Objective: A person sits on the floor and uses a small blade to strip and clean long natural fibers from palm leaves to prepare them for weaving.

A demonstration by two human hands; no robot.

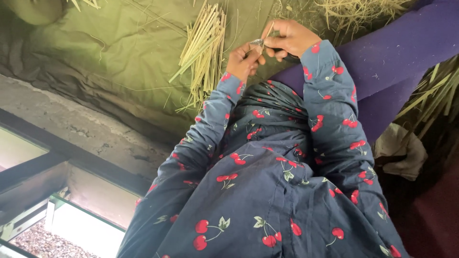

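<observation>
My left hand and my right hand meet at the top middle of the head view. Both pinch one thin pale straw stalk, and a small metal blade shows between the fingers, held by the right hand. My sleeves are dark blue with red cherries. Just left of my hands, a bundle of cut straw stalks lies on an olive green cloth.
Loose straw lies at the top right, and more stalks at the right edge. My purple-clad leg stretches to the upper right. A concrete ledge and a dark frame run along the left. A pale rag lies at the right.
</observation>
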